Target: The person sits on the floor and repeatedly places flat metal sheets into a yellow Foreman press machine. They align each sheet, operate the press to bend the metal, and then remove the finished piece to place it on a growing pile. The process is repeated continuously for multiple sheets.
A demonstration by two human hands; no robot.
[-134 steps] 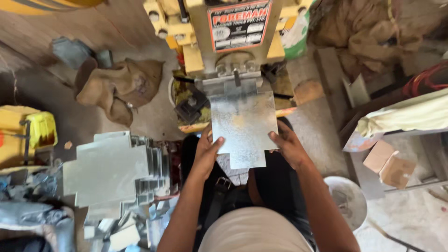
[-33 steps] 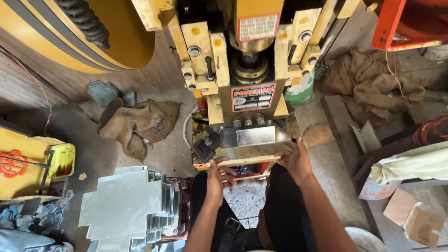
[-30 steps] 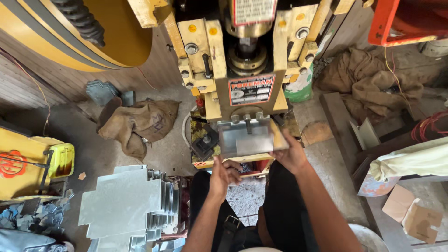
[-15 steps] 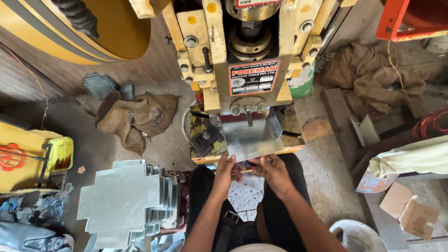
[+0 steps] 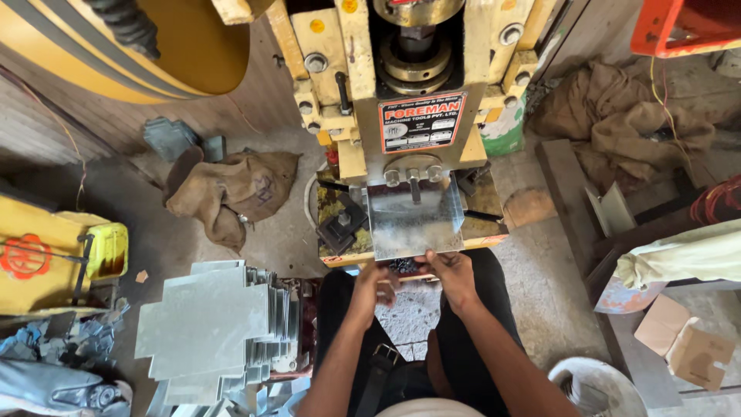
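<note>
A shiny metal sheet (image 5: 414, 220) lies flat on the bed of a yellow press machine (image 5: 409, 93), under its ram. My left hand (image 5: 373, 284) and my right hand (image 5: 451, 272) are close together at the sheet's near edge, fingers curled on it. Whether both grip it firmly is hard to tell; the right hand clearly pinches the edge.
A stack of cut metal sheets (image 5: 212, 324) stands to my left. Burlap sacks (image 5: 235, 189) lie on the floor left of the press, with more cloth (image 5: 617, 116) at the right. A yellow container (image 5: 54, 259) is at far left, a cardboard box (image 5: 687, 347) at lower right, and a white bucket (image 5: 594, 386) beside my leg.
The sheet has gone from held up in front of me to lying flat under the press ram. My hands moved from its sides to its near edge, close together.
</note>
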